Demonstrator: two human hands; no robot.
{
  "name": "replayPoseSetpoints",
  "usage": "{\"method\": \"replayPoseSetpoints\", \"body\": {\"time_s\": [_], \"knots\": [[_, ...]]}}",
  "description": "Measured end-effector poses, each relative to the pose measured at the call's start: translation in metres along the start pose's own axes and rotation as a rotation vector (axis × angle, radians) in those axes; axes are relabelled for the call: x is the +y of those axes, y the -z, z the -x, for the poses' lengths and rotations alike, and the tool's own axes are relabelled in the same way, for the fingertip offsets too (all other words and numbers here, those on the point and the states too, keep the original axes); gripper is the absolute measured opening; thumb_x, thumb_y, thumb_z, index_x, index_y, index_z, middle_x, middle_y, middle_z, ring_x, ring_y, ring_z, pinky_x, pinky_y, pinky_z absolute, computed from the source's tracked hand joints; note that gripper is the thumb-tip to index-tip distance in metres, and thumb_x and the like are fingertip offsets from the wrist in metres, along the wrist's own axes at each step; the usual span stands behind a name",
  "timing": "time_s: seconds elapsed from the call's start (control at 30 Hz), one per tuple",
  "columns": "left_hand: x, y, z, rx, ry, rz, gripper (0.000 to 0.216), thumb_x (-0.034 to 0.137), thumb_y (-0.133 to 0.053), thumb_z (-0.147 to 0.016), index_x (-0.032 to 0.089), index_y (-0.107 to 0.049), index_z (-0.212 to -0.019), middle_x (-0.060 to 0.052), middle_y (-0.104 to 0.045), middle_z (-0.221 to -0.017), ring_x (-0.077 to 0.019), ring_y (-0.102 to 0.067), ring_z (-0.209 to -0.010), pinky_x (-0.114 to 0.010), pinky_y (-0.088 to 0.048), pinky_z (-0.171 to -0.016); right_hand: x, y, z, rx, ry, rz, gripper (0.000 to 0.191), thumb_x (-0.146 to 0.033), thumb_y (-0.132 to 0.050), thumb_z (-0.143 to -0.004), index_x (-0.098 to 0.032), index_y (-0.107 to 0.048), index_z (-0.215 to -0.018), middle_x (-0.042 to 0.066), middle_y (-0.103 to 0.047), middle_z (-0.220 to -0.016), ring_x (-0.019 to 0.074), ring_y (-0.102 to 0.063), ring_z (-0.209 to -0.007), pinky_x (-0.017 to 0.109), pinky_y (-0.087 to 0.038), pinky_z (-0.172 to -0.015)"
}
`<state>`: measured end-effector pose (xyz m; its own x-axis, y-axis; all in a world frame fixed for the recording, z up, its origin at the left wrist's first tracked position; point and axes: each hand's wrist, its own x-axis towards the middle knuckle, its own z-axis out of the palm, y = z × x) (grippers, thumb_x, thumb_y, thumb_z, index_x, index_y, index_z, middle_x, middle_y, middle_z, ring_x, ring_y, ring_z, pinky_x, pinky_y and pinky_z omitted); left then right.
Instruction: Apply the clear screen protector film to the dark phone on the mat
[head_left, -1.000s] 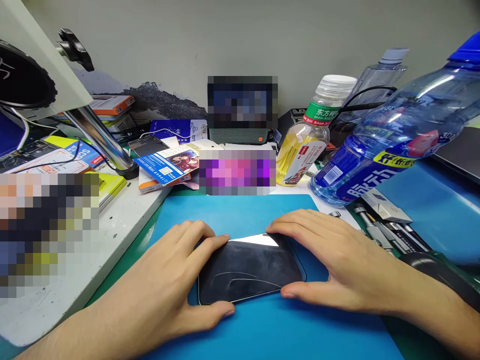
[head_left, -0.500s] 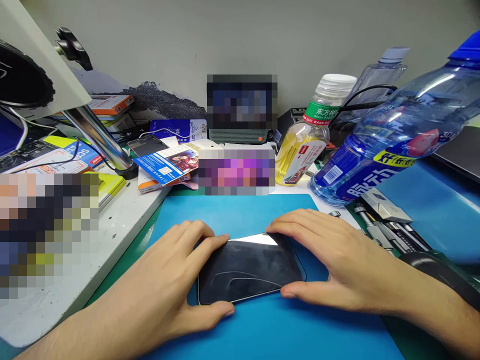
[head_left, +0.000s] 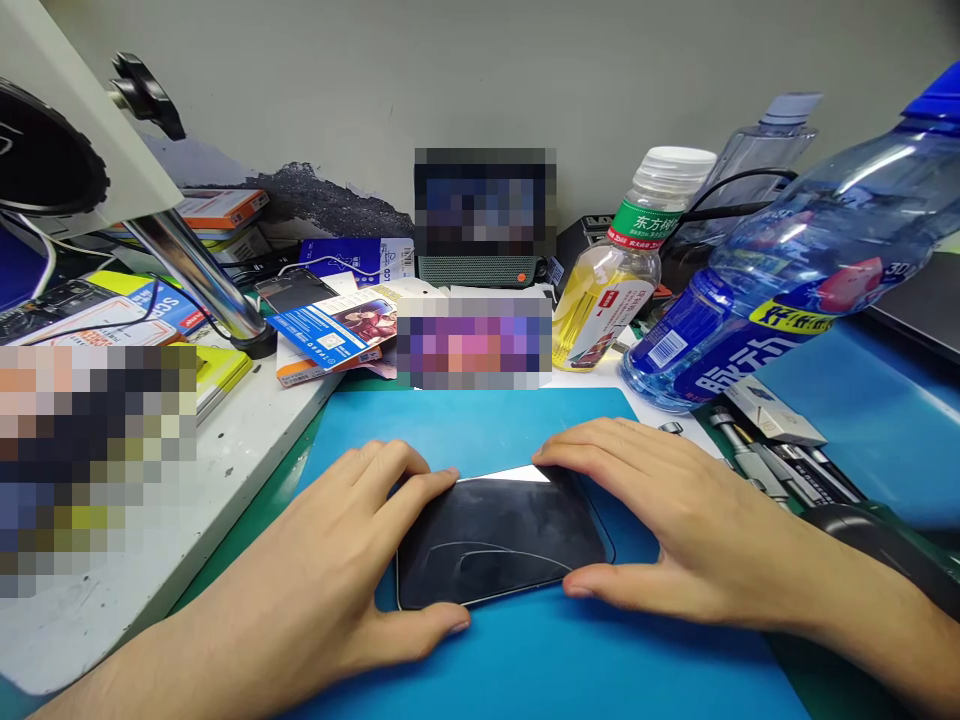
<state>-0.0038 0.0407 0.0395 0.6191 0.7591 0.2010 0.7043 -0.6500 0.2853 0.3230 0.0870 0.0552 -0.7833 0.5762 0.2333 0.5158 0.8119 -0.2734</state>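
Observation:
A black smartphone [head_left: 502,545] lies screen up on a blue mat [head_left: 547,660], its glass marked by curved pale lines that look like cracks or scratches. A bright reflection runs along its far edge. My left hand [head_left: 375,545] grips the phone's left end, thumb at the near edge and fingertips at the far edge. Around the right end, my right hand [head_left: 652,520] holds it the same way, thumb near and fingers far. The phone sits slightly angled between both hands.
On the right lean a large blue-labelled bottle [head_left: 772,270] and a yellow drink bottle [head_left: 607,290], with several pen-like tools [head_left: 780,460] below. To the left stand a metal post [head_left: 206,280] on a white base [head_left: 225,470] and product boxes [head_left: 330,330].

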Motion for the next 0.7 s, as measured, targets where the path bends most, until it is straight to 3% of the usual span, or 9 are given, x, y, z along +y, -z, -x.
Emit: {"method": "replayPoseSetpoints", "body": {"time_s": [0.7], "knots": [[-0.001, 0.0008, -0.0017, 0.001, -0.009, 0.005, 0.069, 0.036, -0.094, -0.085, 0.017, -0.065, -0.144, -0.01, -0.071, -0.121, -0.0341, -0.075, -0.102, -0.05, -0.065, -0.086, 0.001, -0.0001, -0.0008, 0.007, 0.002, 0.023, 0.064, -0.062, -0.084, -0.097, -0.018, -0.066, -0.14, 0.016, -0.081, -0.132, 0.0353, -0.08, -0.117, 0.05, -0.066, -0.095]]}}
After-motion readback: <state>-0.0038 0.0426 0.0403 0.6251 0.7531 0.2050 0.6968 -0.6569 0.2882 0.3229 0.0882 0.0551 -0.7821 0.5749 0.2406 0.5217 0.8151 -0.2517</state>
